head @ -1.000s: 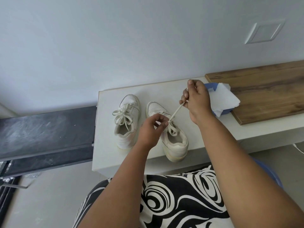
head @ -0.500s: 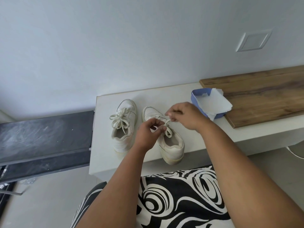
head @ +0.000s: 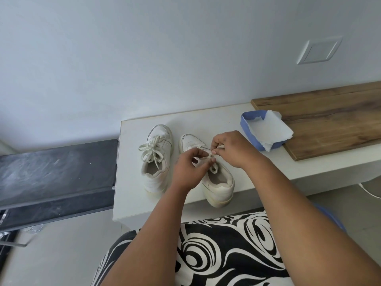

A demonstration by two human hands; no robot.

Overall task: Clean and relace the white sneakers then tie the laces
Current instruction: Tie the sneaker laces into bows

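Observation:
Two white sneakers stand side by side on a white table [head: 134,195], toes toward the wall. The left sneaker [head: 155,162] has its cream laces tied in a bow. Over the tongue of the right sneaker [head: 218,182] both hands work the cream lace [head: 213,168]. My left hand [head: 188,172] pinches one strand of the lace just above the eyelets. My right hand [head: 231,148] pinches the other strand, fingertips nearly touching those of the left. The hands hide the front eyelets of this shoe.
A blue tray [head: 247,129] lined with white paper lies at the table's right, partly on a wooden board [head: 329,120]. A dark bench [head: 55,174] adjoins the table's left side. The wall rises right behind the shoes. A black-and-white patterned garment [head: 216,254] covers my lap.
My right hand came down from pulling the lace taut, high and to the right, and now meets the left hand over the right sneaker's tongue.

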